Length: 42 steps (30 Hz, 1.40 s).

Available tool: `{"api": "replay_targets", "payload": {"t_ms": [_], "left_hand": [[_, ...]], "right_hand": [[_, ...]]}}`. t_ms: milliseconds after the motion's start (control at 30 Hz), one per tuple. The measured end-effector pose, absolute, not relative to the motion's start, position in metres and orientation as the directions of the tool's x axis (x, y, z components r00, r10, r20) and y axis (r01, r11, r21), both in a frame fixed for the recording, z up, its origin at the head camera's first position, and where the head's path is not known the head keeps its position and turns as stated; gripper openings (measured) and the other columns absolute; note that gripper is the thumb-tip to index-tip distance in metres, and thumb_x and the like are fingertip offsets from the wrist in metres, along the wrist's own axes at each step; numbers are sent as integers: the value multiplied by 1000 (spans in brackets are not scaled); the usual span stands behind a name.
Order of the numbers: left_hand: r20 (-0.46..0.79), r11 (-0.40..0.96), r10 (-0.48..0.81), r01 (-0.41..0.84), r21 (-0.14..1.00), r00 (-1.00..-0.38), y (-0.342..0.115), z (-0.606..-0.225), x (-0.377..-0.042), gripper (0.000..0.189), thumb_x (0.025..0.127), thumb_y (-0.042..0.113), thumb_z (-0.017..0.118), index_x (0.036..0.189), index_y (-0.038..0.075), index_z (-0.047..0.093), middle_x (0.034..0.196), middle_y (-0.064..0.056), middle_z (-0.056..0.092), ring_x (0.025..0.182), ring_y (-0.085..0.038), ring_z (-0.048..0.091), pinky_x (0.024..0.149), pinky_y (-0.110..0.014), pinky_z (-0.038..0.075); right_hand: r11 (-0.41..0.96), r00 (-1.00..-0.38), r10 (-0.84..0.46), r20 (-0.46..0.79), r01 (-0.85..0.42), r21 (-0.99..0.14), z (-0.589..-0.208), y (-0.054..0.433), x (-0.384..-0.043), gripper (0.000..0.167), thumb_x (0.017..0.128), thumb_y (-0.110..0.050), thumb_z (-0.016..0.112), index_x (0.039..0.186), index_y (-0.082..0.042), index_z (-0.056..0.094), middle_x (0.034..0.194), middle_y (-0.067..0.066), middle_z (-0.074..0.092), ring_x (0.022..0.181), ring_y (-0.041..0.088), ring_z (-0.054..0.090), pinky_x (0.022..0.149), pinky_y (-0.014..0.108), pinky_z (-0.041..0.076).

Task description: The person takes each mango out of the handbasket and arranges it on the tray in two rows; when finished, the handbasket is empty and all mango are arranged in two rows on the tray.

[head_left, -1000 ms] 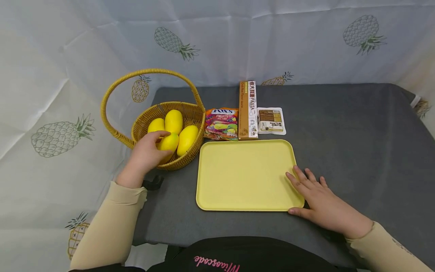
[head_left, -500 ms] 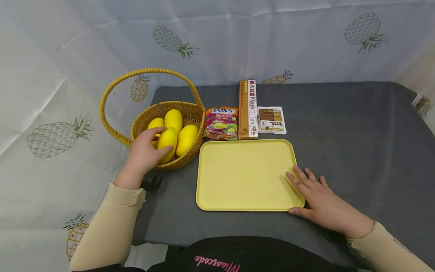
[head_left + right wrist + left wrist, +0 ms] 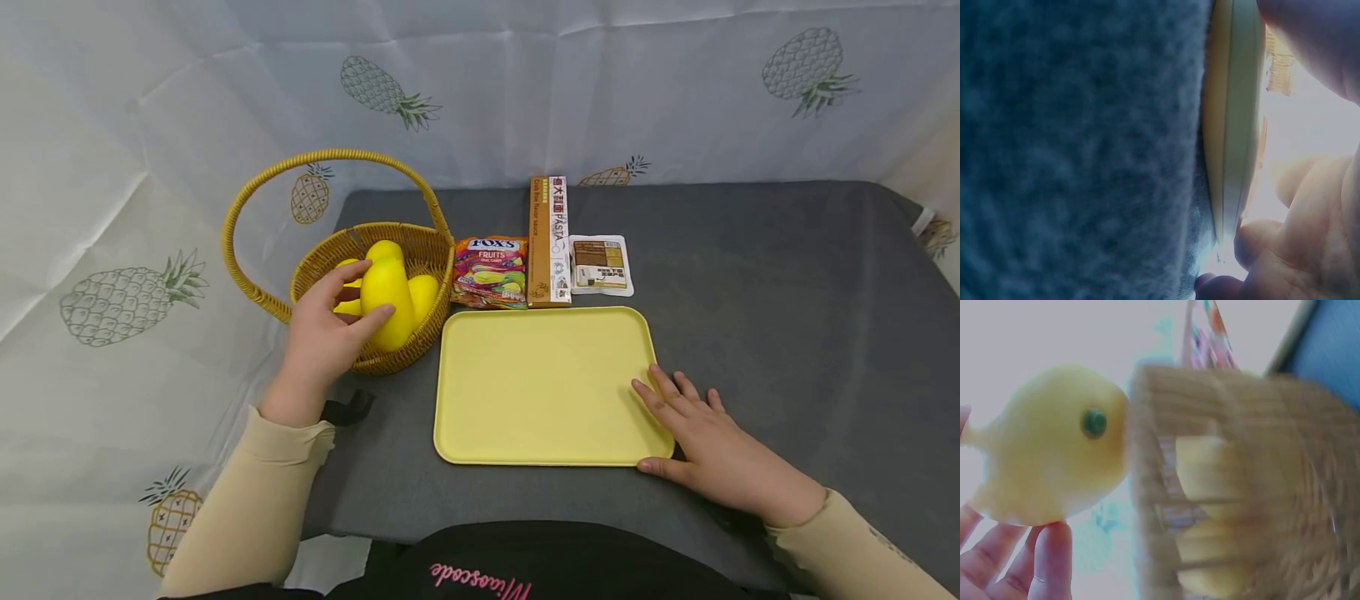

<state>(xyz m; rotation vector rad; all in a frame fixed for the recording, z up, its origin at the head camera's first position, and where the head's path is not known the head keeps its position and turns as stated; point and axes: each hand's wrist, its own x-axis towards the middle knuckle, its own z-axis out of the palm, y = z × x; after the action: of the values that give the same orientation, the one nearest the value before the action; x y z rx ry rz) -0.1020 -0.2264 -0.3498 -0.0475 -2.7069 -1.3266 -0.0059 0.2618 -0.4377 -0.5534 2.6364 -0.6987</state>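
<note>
My left hand (image 3: 318,333) pinches a yellow mango (image 3: 388,304) between thumb and fingers, above the near side of the wicker basket (image 3: 390,363). In the left wrist view that mango (image 3: 1054,450) shows a green stem end and stands beside the basket's wall (image 3: 1260,406). Several other mangoes (image 3: 424,292) lie in the basket, partly hidden by the hand and the held one. My right hand (image 3: 716,454) rests with spread fingers at the right edge of a pale yellow tray (image 3: 547,383). Its thumb touches the tray's near right corner; the right wrist view shows the tray rim (image 3: 1241,112) side-on.
Behind the tray lie a candy bag (image 3: 489,273), a pasta box (image 3: 548,242) and a small white packet (image 3: 602,265). The basket's tall handle (image 3: 337,156) arches over it. Grey cloth (image 3: 787,333) covers the table, with a pineapple-print curtain (image 3: 480,108) behind.
My left hand has lifted the mango up from among the others in the basket and moved it slightly to the right. The right hand and the tray stay put.
</note>
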Motion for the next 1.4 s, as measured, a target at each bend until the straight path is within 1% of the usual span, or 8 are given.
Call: {"api": "replay_targets", "payload": {"t_ms": [67, 167, 367, 567, 700, 900, 1133, 1400], "left_hand": [[123, 559, -25, 88, 824, -992, -217, -348, -100, 65, 97, 21, 86, 157, 12, 61, 151, -12, 63, 122, -31, 66, 86, -21, 57], [116, 461, -11, 98, 882, -993, -203, -347, -97, 65, 98, 15, 85, 157, 9, 60, 150, -12, 62, 120, -28, 65, 86, -16, 56], [106, 263, 69, 121, 957, -992, -173, -351, -96, 64, 99, 1, 78, 158, 2, 54, 154, -14, 57, 120, -27, 63, 91, -20, 61], [98, 188, 212, 139, 972, -972, -138, -361, -96, 65, 98, 0, 77, 158, 2, 52, 154, -17, 57, 120, -35, 63, 90, -25, 62], [66, 169, 302, 121, 978, -951, -114, -370, -96, 66, 100, 4, 77, 159, 4, 49, 151, -19, 59, 124, -37, 66, 91, -32, 65], [-23, 194, 382, 56, 979, -924, -82, -383, -100, 64, 104, 7, 74, 162, 11, 48, 155, -17, 55, 128, -38, 66, 101, -47, 63], [-145, 212, 434, -56, 976, -889, -51, -392, -113, 61, 108, 8, 69, 164, 17, 46, 160, -12, 50, 129, -34, 67, 99, -44, 64], [-246, 172, 430, -189, 967, -869, -17, -407, -129, 59, 110, 5, 64, 165, 16, 43, 158, -17, 48, 134, -36, 66, 102, -48, 64]], "right_hand": [[801, -861, -451, -236, -273, -533, -438, 263, -5, 107, 95, -59, 81, 178, -22, 25, 186, 18, 9, 166, 60, 11, 122, 87, 10], [799, -862, -449, -238, -268, -538, -438, 264, -4, 107, 95, -58, 81, 178, -23, 25, 186, 18, 9, 166, 59, 10, 123, 87, 9], [799, -864, -444, -236, -263, -541, -437, 267, -1, 106, 95, -58, 82, 178, -23, 25, 186, 18, 9, 166, 60, 10, 123, 87, 9], [799, -865, -442, -238, -258, -543, -437, 269, 0, 106, 96, -58, 81, 178, -24, 24, 186, 17, 8, 166, 61, 10, 123, 87, 8], [796, -866, -445, -229, -266, -543, -436, 269, 1, 104, 96, -58, 81, 178, -24, 26, 186, 18, 9, 165, 62, 11, 122, 87, 9], [796, -865, -448, -227, -270, -542, -435, 268, 0, 103, 96, -59, 80, 178, -25, 27, 186, 18, 10, 165, 62, 12, 122, 87, 11], [796, -860, -453, -234, -272, -540, -435, 267, -2, 102, 97, -60, 79, 177, -25, 27, 186, 18, 11, 165, 61, 11, 122, 87, 9], [801, -855, -453, -252, -267, -535, -433, 266, -4, 103, 96, -65, 77, 177, -26, 27, 186, 17, 10, 166, 60, 9, 122, 87, 9]]}}
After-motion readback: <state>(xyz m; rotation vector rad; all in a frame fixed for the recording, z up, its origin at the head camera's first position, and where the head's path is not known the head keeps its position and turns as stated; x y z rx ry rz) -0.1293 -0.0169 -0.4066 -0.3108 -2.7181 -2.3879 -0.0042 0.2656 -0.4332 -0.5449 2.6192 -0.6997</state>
